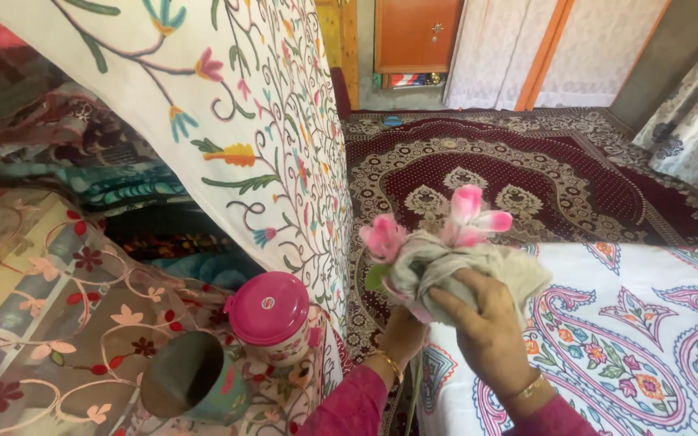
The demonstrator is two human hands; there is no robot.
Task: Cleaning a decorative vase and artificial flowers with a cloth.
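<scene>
Between your two hands, held up above the edge of the paisley-printed sheet [648,339], sits the bunch of pink artificial flowers [466,218], and a pale grey cloth [454,262] covers most of it. Your right hand [486,323] lies over the front of the cloth with the fingers curled, pressing the fabric against the blooms. Your left hand [401,335] comes up from underneath and is closed around the lower part of the bunch, where a thin green stem hangs down; how tight that grip is cannot be told, because the cloth hides the fingers.

Judging from how things lie, the wiping is partway along. The lower petals and the middle of the bunch are bundled inside the cloth, so they look to be the part in hand. Two clusters of pink and white petals stand clear above the fabric, one at the left and one at the top right, and these appear yet to be gone over. A green leaf peeps out at the left edge of the cloth.

Down to your left, on the flowered brown fabric [58,339], stand a pink-lidded container [270,311] and a teal cup [195,379], just beside each other and untouched. Behind them hangs an embroidered white curtain [244,121], and a dark red carpet [494,161] lies beyond the sheet.
</scene>
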